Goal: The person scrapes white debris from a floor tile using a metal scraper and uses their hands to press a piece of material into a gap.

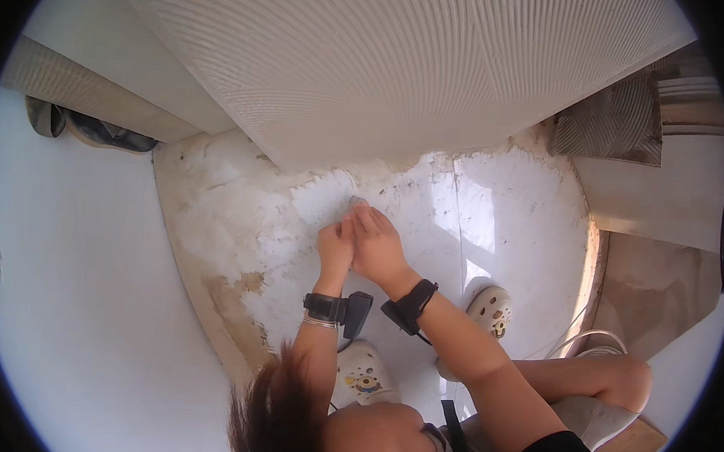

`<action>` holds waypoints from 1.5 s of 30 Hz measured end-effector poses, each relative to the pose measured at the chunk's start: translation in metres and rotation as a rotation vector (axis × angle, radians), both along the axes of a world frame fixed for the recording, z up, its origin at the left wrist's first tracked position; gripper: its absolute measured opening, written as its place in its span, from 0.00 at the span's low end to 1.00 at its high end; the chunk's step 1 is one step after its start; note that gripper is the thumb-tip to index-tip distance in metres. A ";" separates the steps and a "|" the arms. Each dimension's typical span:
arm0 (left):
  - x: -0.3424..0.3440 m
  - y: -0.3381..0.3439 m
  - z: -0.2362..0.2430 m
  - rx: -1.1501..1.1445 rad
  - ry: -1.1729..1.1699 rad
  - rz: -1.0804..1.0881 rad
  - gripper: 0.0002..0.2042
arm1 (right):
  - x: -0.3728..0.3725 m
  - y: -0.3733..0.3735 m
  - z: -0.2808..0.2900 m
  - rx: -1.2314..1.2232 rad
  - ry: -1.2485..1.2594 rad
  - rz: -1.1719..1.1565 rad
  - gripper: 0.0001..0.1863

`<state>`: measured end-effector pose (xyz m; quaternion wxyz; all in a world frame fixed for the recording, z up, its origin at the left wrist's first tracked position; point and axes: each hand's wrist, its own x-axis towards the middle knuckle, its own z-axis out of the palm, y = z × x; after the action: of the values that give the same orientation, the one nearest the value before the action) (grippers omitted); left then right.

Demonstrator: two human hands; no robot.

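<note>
Low over the smeared white floor [396, 195], both hands meet in front of me. My left hand [335, 245] is closed, pressed against the other hand; what its fingers hold, if anything, is hidden. The fingers of my right hand [377, 247] are drawn together and point away from me. At their tips a small grey piece [355, 200] pokes out, too little of it showing to tell its kind. Beyond the hands leans a large panel [370, 79] with combed ridges of grey adhesive, its lower edge close to the floor.
My feet are in white clogs, the left [364, 373] and the right [490, 310]. Dried mortar [239, 301] crusts the floor at left, beside a smooth white surface [98, 253]. A dark shoe [109, 131] lies at far left. At right are a ridged tile piece [613, 120] and a pale hose [602, 337].
</note>
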<state>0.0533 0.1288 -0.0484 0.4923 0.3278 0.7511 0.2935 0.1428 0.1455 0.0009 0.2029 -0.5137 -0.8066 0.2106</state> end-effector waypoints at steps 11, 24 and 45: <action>0.002 0.002 -0.001 0.005 -0.167 0.069 0.22 | 0.006 -0.001 0.001 0.023 0.024 -0.050 0.19; 0.012 0.049 0.019 0.006 -0.466 0.307 0.23 | 0.007 0.042 0.003 0.032 0.000 -0.030 0.20; 0.009 0.014 0.008 0.058 -0.334 0.304 0.23 | 0.003 0.014 -0.001 -0.043 0.057 0.003 0.20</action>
<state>0.0622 0.1426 -0.0407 0.5503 0.1717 0.6910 0.4362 0.1455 0.1598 0.0001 0.2143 -0.5105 -0.7966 0.2427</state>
